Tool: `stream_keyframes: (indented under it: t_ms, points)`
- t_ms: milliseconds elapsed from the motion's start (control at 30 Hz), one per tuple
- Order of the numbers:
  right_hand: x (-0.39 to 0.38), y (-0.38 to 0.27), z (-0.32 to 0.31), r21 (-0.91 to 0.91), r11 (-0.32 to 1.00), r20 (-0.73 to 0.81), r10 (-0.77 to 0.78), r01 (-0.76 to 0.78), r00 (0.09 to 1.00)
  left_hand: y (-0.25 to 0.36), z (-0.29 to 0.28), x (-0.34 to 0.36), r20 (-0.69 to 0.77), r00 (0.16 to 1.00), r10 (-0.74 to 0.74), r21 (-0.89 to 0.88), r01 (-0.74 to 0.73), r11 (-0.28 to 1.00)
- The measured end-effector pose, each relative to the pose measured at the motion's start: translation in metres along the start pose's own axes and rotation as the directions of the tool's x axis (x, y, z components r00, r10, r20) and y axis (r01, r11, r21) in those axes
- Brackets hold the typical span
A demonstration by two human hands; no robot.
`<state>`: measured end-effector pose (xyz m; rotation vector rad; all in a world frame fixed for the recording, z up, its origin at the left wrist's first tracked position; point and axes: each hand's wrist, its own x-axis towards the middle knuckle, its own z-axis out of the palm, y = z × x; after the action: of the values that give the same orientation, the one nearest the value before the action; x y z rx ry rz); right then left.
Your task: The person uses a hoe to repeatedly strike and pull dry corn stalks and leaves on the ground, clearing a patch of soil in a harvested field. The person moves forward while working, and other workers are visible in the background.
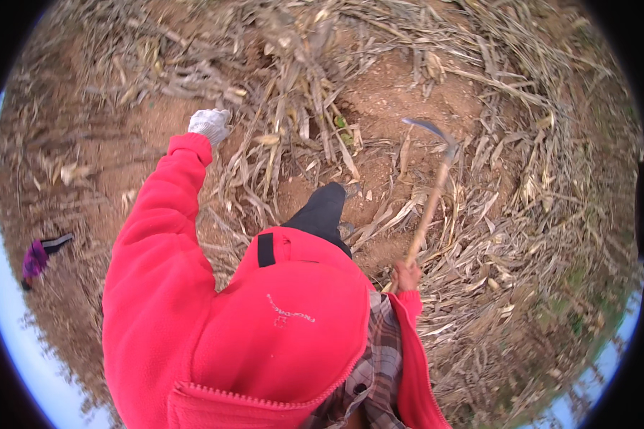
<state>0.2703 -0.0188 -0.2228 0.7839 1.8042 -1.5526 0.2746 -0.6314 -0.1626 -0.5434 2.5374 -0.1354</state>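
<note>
My right hand [406,276], bare, is wrapped round the wooden handle of a sickle [431,206]. Its curved dark metal blade points left, over reddish soil. To the far left, my left hand [210,126] wears a white knitted glove, and its fingers look curled closed. Dry corn stalks [254,146] lie right beside that glove; whether any are in its grip is hidden. Both arms are in red fleece sleeves. One dark trouser leg [320,214] stands among the stalks between my hands.
Thick heaps of dry stalks and leaves [529,93] cover the ground ahead and to the right. Bare reddish soil [408,93] shows between them. A small green plant [343,131] grows near the middle. Another person [37,257] in purple and dark clothing is far off at the left.
</note>
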Motion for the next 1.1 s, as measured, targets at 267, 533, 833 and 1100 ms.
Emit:
stream_keyframes:
  t_ms: [267, 533, 833, 1100]
  points:
    - [0.114, 0.011, 0.140, -0.810, 0.352, 0.413, -0.226, 0.469, 0.882, -0.015, 0.131, -0.191, 0.258, 0.936, -0.240, -0.173, 0.289, 0.942]
    - [0.157, -0.022, 0.191, -0.652, 0.719, 0.311, -0.035, 0.240, 0.950, 0.015, 0.250, -0.355, 0.403, 0.866, -0.297, -0.249, 0.416, 0.874]
    - [0.084, 0.020, 0.092, -0.457, 0.850, 0.322, -0.115, 0.261, 0.940, 0.052, 0.244, -0.333, 0.452, 0.872, -0.190, -0.477, 0.416, 0.775]
    - [0.041, 0.027, -0.034, -0.073, 0.990, 0.095, -0.114, 0.122, 0.989, 0.064, 0.119, -0.209, 0.177, 0.984, -0.030, -0.366, 0.094, 0.926]
